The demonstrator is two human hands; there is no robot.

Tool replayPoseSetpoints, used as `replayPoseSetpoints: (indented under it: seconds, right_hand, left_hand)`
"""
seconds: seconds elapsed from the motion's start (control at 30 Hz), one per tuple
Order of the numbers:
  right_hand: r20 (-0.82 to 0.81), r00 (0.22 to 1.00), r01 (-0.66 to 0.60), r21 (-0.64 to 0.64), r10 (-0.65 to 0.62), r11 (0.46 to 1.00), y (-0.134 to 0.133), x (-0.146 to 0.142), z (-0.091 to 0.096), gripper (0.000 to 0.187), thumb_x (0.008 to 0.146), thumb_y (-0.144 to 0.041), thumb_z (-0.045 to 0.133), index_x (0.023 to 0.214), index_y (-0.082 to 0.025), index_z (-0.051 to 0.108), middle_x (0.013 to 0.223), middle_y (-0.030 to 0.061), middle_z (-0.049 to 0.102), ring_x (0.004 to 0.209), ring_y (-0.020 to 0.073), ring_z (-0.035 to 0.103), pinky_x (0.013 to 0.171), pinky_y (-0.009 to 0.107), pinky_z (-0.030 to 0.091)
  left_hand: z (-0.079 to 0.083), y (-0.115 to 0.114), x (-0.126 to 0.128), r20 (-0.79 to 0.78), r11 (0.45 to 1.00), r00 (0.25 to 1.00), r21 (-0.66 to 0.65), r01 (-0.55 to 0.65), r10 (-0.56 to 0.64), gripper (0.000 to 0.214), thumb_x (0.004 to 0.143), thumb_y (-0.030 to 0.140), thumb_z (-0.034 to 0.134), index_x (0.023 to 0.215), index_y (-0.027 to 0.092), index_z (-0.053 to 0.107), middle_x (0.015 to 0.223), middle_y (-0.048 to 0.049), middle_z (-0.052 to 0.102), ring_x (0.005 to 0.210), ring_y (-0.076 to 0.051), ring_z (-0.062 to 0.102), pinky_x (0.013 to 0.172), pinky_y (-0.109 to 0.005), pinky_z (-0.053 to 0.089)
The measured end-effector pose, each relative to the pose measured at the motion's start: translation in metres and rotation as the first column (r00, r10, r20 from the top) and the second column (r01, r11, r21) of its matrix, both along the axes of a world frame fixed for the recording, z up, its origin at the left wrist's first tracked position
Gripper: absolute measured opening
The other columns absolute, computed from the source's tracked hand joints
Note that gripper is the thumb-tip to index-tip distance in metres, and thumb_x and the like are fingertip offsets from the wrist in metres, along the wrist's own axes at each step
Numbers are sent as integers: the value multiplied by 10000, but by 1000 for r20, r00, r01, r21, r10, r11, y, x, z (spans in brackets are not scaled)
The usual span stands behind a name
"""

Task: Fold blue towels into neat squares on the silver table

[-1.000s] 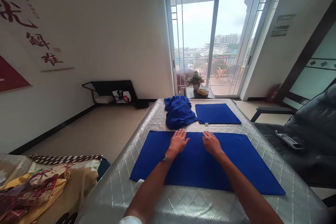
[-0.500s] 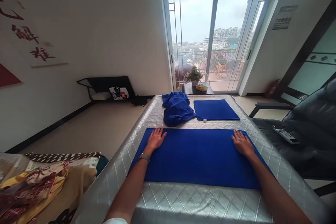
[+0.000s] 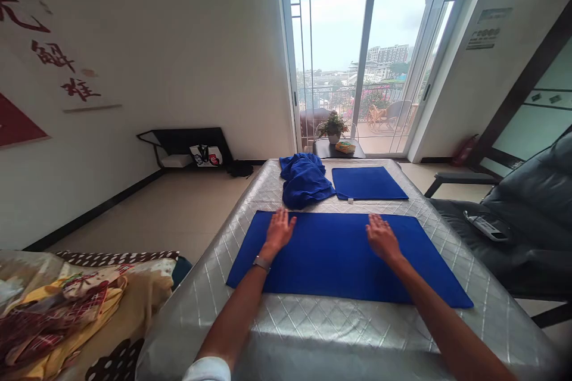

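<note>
At far L, I log on my feed: patterned bedding (image 3: 138,292), heaped beside silver quilted mattress (image 3: 357,321). Next, L hand (image 3: 279,231): palm down, fingers straight & close, thumb out, no pinch; tips approx. at far edge of lg. blue cloth (image 3: 330,262). Said cloth: flat across mattress nr. side, no folds seen. Behind L hand: crumpled blue cloth (image 3: 306,181). Then R hand (image 3: 382,238): palm down on lg. cloth, fingers extended, nothing gripped; pressure, can't tell. Behind it: sm. blue square (image 3: 369,183), flat, w/ white tag (image 3: 350,200). Far R: dark armchair (image 3: 531,184). Chg. vs. half sec ago: both hands in from outer ends, nearer mid-cloth. I judge: surface being smoothed, layout approx. same.
</note>
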State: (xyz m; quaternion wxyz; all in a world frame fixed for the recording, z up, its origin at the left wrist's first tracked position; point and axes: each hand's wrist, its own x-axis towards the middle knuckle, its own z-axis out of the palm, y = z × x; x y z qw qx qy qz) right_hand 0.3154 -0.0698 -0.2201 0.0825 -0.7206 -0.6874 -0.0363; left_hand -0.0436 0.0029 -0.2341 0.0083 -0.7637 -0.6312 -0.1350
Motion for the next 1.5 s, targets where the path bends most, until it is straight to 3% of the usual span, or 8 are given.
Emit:
replayPoseSetpoints:
  seconds: [0.13,0.27,0.7,0.87,1.07,1.17,1.3,1.5]
  right_hand:
    - [-56,982,-182,-72,178,981,-10,-87,-9,606,1018,-349,189,1559,-100,303,1630,104,249,1514,203,180,1225,400,154]
    - [-8,985,-171,-140,172,975,-16,-96,-20,621,1013,-365,199,1571,-102,267,1641,87,211,1519,205,153,1231,408,128]
    - [16,958,285,-106,-285,953,-71,156,-47,763,952,-462,131,1556,-11,253,1639,131,226,1513,266,182,1225,492,163]
    - [67,985,154,57,-157,986,-75,82,-18,682,962,-317,143,1499,47,355,1594,204,308,1507,295,199,1232,498,110]
    - [-80,963,-259,-15,257,966,-84,-81,-7,643,1014,-440,193,1543,-112,352,1596,117,315,1496,235,242,1222,463,202]
    - [-121,948,-305,-89,294,948,-89,-110,-14,660,1015,-480,191,1552,-122,331,1613,96,264,1500,225,224,1224,453,202]
    - [-89,964,-257,-88,249,962,-99,-66,-31,693,1000,-511,188,1556,-118,316,1620,79,255,1508,219,198,1229,456,179]
    - [25,998,-58,71,57,996,-133,90,-78,669,919,-411,216,1452,-136,514,1559,133,405,1478,292,289,1187,551,240]
  left_hand:
    - [-8,-46,92,29,931,931,-19,365,-365,742,1040,566,103,1531,66,348,1610,-151,297,1506,-236,231,1231,-418,203]
    - [-13,-69,117,17,908,908,-26,419,-419,761,1029,593,91,1550,83,311,1614,-125,293,1513,-208,210,1243,-403,169]
    - [-31,-88,-141,-67,991,991,-59,-121,117,800,1009,646,154,1564,81,271,1610,-185,265,1498,-302,242,1208,-522,211]
    - [-13,-101,-103,-31,993,994,-55,-106,105,805,1014,632,151,1559,51,271,1615,-193,241,1509,-291,206,1225,-493,188]
    - [5,-125,45,71,910,913,-77,407,-402,734,1027,610,173,1569,126,275,1631,-114,241,1518,-220,182,1245,-419,173]
    - [3,-135,71,88,858,861,-85,507,-500,708,1031,601,184,1578,157,249,1633,-93,240,1520,-198,174,1251,-415,153]
    - [-4,-135,21,44,912,923,-145,384,-382,725,1022,621,207,1582,161,226,1640,-90,204,1520,-233,177,1241,-465,180]
    - [-31,-145,-120,-79,996,997,-84,-29,23,745,1013,630,237,1584,152,215,1630,-121,227,1506,-285,217,1213,-518,223]
